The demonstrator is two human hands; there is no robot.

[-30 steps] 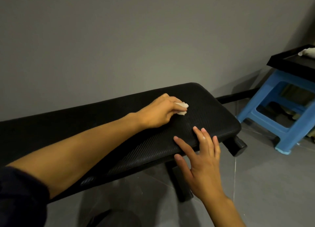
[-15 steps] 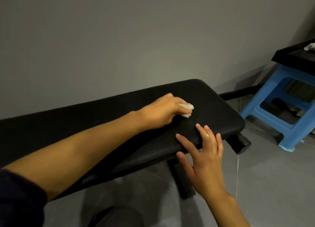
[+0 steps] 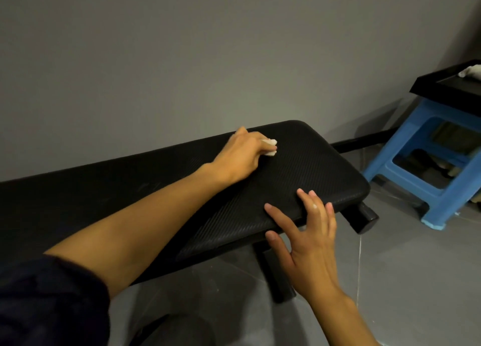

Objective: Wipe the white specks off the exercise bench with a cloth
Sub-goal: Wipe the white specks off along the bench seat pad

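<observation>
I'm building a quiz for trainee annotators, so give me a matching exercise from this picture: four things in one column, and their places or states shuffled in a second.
Things
1. cloth
2. right hand
3. blue stool
4. black tray

Places or states
A. stands on the floor, right of the exercise bench
B. rests on top of the stool
C. gripped in the left hand, on the bench top
D. fingers straight, at the bench's near edge

Pairs: 1-C, 2-D, 3-A, 4-B
</observation>
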